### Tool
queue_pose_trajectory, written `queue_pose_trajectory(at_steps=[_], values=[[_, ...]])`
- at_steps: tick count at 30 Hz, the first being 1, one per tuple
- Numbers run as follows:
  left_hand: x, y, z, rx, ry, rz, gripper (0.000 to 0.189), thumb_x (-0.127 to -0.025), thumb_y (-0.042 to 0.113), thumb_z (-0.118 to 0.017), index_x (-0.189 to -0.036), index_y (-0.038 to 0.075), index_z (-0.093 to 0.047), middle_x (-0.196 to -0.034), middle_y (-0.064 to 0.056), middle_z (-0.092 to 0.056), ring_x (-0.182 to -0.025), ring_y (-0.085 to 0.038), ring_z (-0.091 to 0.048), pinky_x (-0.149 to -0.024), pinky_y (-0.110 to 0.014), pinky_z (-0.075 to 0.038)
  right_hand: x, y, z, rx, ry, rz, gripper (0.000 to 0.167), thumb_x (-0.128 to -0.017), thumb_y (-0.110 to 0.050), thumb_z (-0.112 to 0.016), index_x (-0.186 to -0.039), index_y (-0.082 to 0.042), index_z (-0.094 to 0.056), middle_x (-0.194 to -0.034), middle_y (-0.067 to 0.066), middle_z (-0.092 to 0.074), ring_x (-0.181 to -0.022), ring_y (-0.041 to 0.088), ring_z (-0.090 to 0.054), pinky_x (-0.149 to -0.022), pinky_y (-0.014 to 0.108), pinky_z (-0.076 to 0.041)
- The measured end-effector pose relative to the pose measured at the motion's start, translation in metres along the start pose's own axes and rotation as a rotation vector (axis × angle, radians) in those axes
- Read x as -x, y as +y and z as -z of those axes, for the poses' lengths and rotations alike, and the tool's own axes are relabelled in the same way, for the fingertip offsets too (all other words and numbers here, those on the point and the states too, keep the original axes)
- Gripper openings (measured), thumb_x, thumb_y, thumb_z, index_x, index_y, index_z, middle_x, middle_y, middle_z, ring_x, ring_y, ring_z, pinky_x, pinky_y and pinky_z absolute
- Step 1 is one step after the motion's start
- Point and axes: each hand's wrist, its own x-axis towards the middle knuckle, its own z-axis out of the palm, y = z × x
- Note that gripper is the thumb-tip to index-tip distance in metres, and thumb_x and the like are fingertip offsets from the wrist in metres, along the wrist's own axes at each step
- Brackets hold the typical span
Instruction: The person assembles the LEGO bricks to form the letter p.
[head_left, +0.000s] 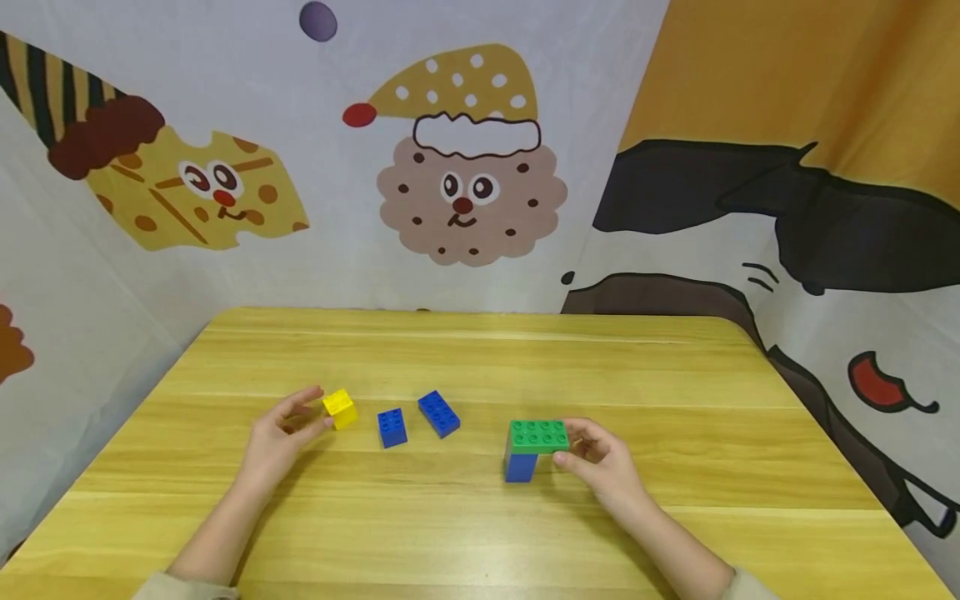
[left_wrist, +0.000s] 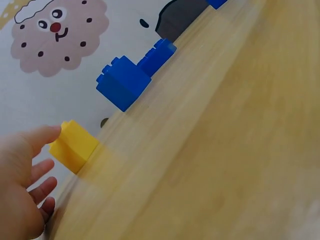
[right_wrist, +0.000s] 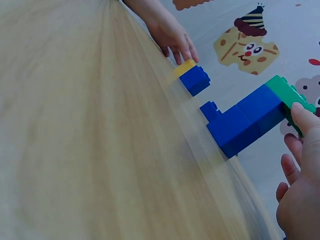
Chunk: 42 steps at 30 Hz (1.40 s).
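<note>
My left hand (head_left: 276,437) is beside a yellow block (head_left: 340,408), thumb and forefinger spread at its near-left side. In the left wrist view the thumb tip overlaps the yellow block (left_wrist: 75,146), while the other fingers (left_wrist: 44,190) are spread behind it. My right hand (head_left: 603,471) pinches the overhanging right end of a green studded brick (head_left: 538,437) between thumb and fingers. That brick lies flat across the top of an upright stack of blue blocks (head_left: 521,467). Two blue blocks show in the stack (right_wrist: 247,122) in the right wrist view.
Between the hands lie a small blue block (head_left: 392,428) and a longer blue brick (head_left: 438,413), apart from each other on the wooden table (head_left: 420,533). A cloth with cartoon figures (head_left: 472,200) hangs behind the table's far edge.
</note>
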Motion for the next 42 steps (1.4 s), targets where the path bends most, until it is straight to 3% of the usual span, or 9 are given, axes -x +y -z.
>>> queue_pose_trajectory(at_steps=[5,11,21,32,42], values=[[-0.001,-0.004,-0.005,-0.001,-0.006,0.007,0.057,-0.087,0.027,-0.073,-0.134,0.002,-0.053,-0.127,-0.014,-0.057,-0.107,-0.024,-0.050,-0.079,-0.016,-0.040,0.000,0.001,0.001,0.004,0.001,-0.009,0.036,-0.081,0.005,-0.071,-0.114,0.009,-0.059,-0.091,-0.001,-0.065,-0.080,0.013,-0.055,-0.068,0.022,-0.046],[-0.001,-0.004,-0.012,-0.015,0.011,0.034,0.053,-0.087,0.022,-0.073,-0.131,0.001,-0.055,-0.111,-0.018,-0.061,-0.102,-0.024,-0.052,-0.085,-0.018,-0.040,0.001,0.000,0.002,0.008,0.000,-0.022,0.036,-0.081,0.004,-0.071,-0.115,0.008,-0.059,-0.091,-0.001,-0.064,-0.081,0.013,-0.056,-0.069,0.022,-0.046],[-0.002,-0.006,-0.015,-0.026,0.067,0.050,0.045,-0.086,0.018,-0.073,-0.126,0.002,-0.060,-0.106,-0.015,-0.065,-0.094,-0.020,-0.052,-0.075,-0.012,-0.041,0.000,-0.002,0.000,0.000,-0.004,-0.020,0.036,-0.081,0.004,-0.071,-0.115,0.008,-0.060,-0.091,-0.001,-0.065,-0.081,0.013,-0.056,-0.068,0.022,-0.046],[0.001,0.003,-0.010,0.017,0.061,0.071,0.045,-0.088,0.024,-0.072,-0.127,0.004,-0.060,-0.110,-0.015,-0.062,-0.091,-0.012,-0.054,-0.071,-0.016,-0.045,0.001,-0.002,0.000,0.016,0.002,-0.031,0.036,-0.082,0.003,-0.071,-0.115,0.008,-0.060,-0.091,0.000,-0.064,-0.082,0.013,-0.056,-0.068,0.022,-0.046],[0.003,0.014,-0.011,-0.003,0.093,0.008,0.043,-0.087,0.028,-0.073,-0.124,0.007,-0.063,-0.109,-0.011,-0.063,-0.085,-0.018,-0.050,-0.061,-0.023,-0.041,0.000,-0.001,0.001,0.022,0.002,-0.036,0.036,-0.082,0.003,-0.071,-0.116,0.008,-0.060,-0.091,0.000,-0.064,-0.082,0.013,-0.056,-0.068,0.022,-0.046]])
